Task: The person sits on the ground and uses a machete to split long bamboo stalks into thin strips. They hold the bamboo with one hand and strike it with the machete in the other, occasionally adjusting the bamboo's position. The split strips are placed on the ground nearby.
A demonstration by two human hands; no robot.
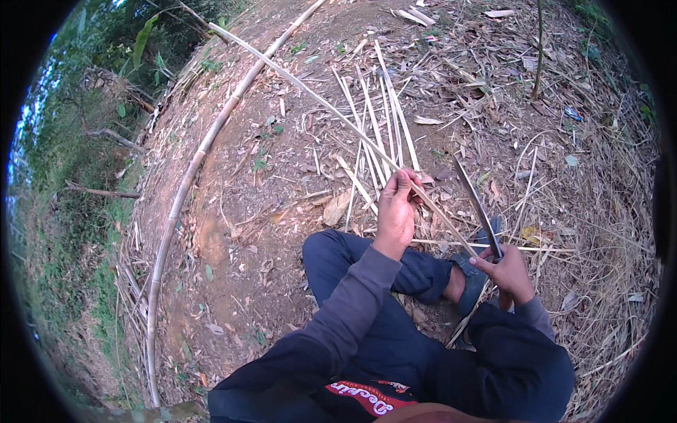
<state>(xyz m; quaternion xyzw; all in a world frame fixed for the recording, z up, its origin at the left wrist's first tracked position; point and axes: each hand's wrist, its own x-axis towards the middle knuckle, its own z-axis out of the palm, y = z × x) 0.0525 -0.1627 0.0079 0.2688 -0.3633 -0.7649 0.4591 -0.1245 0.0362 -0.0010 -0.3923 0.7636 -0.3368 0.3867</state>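
Two hands busy, one head view only. Left hand [396, 204] is closed around a long thin bamboo strip [317, 99], fingers wrapped over it just above the person's knee. The strip runs from that grip up and to the left across the dirt, far end near the top left of frame; the near end passes down toward the right hand. Right hand [509, 271] is clamped on the handle of a long knife [476, 204], blade pointing up and slightly left, standing just right of the strip, contact between blade and strip not clear. Person sits on the ground, dark trousers, grey sleeve on the left arm, blue sandal [474, 278] between the two hands. Ahead of the left hand lies a loose bundle of split bamboo slats [377, 120] on the soil. A full bamboo pole [185, 190] curves along the left side, well apart from the hands. Dry leaves and straw litter [585, 211] cover the ground to the right.
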